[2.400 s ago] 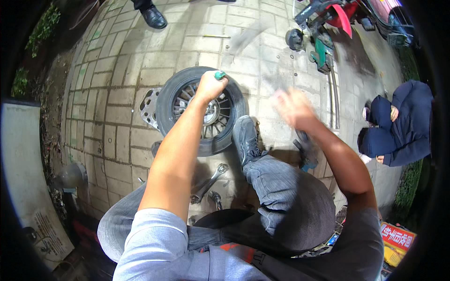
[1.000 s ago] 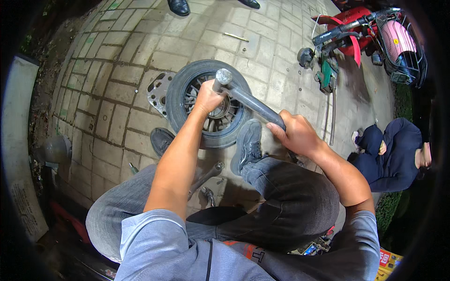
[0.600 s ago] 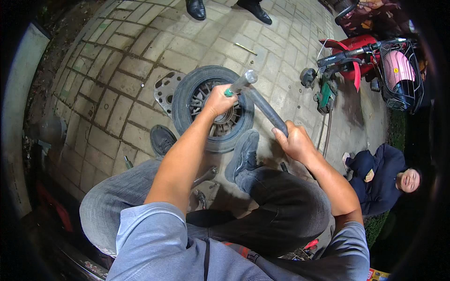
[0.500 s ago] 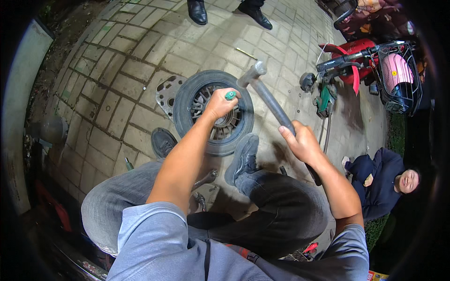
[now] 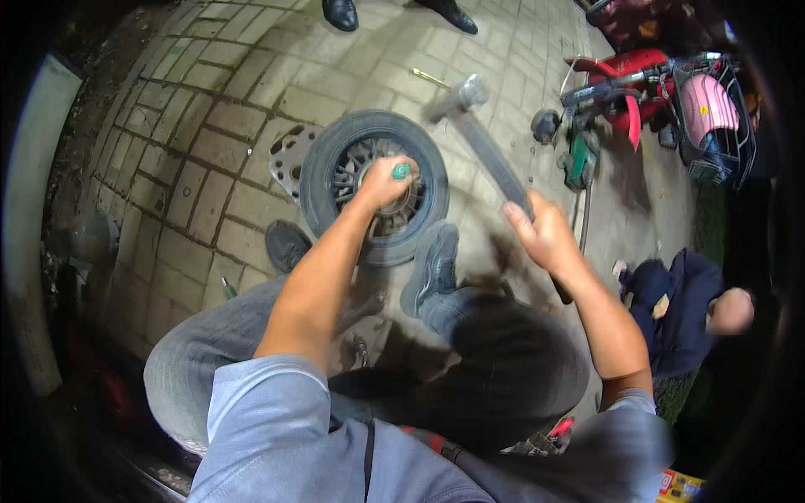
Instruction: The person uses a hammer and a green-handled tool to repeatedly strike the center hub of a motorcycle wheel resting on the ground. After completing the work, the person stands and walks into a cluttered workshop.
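My left hand (image 5: 386,183) grips a green-topped tool (image 5: 400,171) upright over the hub of a car wheel (image 5: 327,229) lying flat on the pavement. My right hand (image 5: 541,228) is closed round the handle of a long sledgehammer (image 5: 493,156); its blurred metal head (image 5: 461,96) is raised above and right of my left hand. A pierced metal plate (image 5: 283,168) lies beside and partly under the tyre. My two shoes rest near the tyre's lower edge.
At the upper right are a red scooter (image 5: 633,63), a wire basket with a pink object (image 5: 704,113) and a green jack (image 5: 580,163). A person in dark clothing (image 5: 683,314) crouches at right. Another person's black shoes (image 5: 340,12) stand beyond the wheel. Loose tools lie around my legs.
The hammer head was over the green-topped tool; it has moved up and right, away from it, with my right hand. My left hand still grips the tool at the hub.
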The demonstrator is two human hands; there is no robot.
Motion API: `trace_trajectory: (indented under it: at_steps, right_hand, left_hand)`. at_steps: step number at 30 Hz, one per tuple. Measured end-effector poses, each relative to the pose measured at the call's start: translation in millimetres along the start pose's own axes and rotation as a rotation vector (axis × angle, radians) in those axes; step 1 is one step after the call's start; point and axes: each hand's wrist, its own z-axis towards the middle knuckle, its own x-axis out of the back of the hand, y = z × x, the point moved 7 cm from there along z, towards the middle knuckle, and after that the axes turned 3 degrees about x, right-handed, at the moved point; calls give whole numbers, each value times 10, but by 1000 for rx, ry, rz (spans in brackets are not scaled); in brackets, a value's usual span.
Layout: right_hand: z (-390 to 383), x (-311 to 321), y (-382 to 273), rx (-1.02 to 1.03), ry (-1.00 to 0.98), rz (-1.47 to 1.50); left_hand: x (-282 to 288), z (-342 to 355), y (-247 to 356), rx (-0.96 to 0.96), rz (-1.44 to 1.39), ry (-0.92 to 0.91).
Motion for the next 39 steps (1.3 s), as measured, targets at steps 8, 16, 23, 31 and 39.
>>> trace_trajectory:
  at_steps: [8,16,23,31,39]
  right_hand:
    - [-375,54,400,-228,107,539]
    - [-946,-506,1087,-299,97,479]
    - [-1263,-1088,1454,-377,96,508]
    - [-1402,-1501,1735,-359,145,626]
    - [-1768,-1688,1643,-215,350,803]
  left_hand:
    - [33,-263,490,79,-68,-20]
    - [-594,-955,741,-362,301,-159]
    - [-833,-744,658,-266,370,-192]
    - [-997,-576,568,-263,467,-147]
    - [-1044,-619,590,-287,514,-123]
